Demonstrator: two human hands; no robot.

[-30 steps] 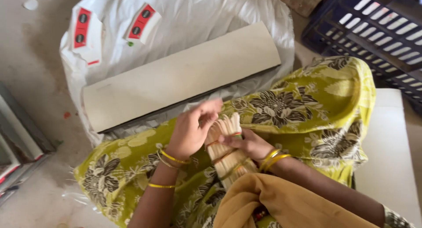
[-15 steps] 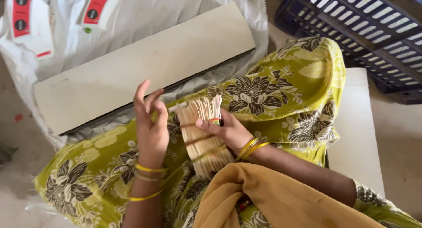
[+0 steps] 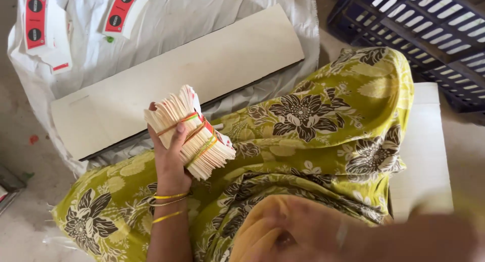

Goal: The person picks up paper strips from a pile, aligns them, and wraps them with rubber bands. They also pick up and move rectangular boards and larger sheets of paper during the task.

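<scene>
One bundle of flat cream cards (image 3: 189,133), bound by orange and yellow rubber bands (image 3: 194,135), sits upright in the left hand (image 3: 169,158), whose fingers curl around its lower edge above the green floral lap (image 3: 313,140). The right hand (image 3: 323,236) is a blur low in view, apart from the bundle; whether it grips anything cannot be told.

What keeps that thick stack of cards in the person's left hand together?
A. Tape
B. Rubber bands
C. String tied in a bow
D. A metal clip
B: coloured rubber bands wrap around the stack of cards held in the left hand.
</scene>
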